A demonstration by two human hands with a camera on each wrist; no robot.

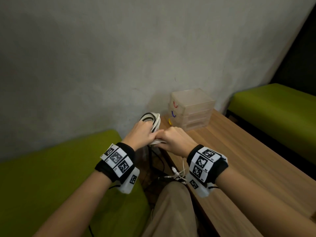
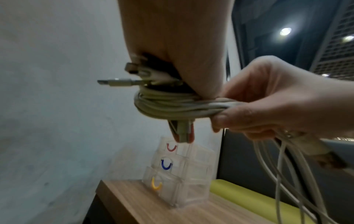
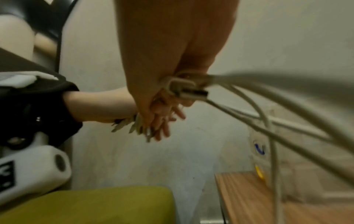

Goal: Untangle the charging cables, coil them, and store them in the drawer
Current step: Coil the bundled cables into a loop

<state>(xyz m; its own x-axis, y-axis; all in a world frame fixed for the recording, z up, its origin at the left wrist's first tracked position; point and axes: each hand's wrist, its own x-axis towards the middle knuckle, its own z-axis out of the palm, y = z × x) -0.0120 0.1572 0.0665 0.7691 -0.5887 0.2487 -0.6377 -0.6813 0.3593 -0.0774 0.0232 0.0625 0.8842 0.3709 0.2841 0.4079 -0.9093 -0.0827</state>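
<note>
A bundle of white and black charging cables [image 1: 153, 123] is wound in loops round my left hand [image 1: 142, 134], which grips the coil [image 2: 162, 104]. My right hand [image 1: 174, 139] pinches the strands where they leave the coil [image 2: 220, 106], right beside the left hand. Loose white cable ends with plugs [image 1: 176, 175] hang below my wrists over my lap. A USB plug [image 3: 189, 92] sticks out under my right palm. The clear plastic drawer unit [image 1: 191, 108] with red, blue and yellow handles stands on the wooden table [image 1: 239, 151] by the wall, its drawers closed.
A green cushioned bench [image 1: 51, 177] lies to my left and another green bench [image 1: 277, 106] beyond the table on the right. A grey wall [image 1: 119, 57] stands close behind the drawer unit. My knee in beige trousers [image 1: 172, 202] is under the table edge.
</note>
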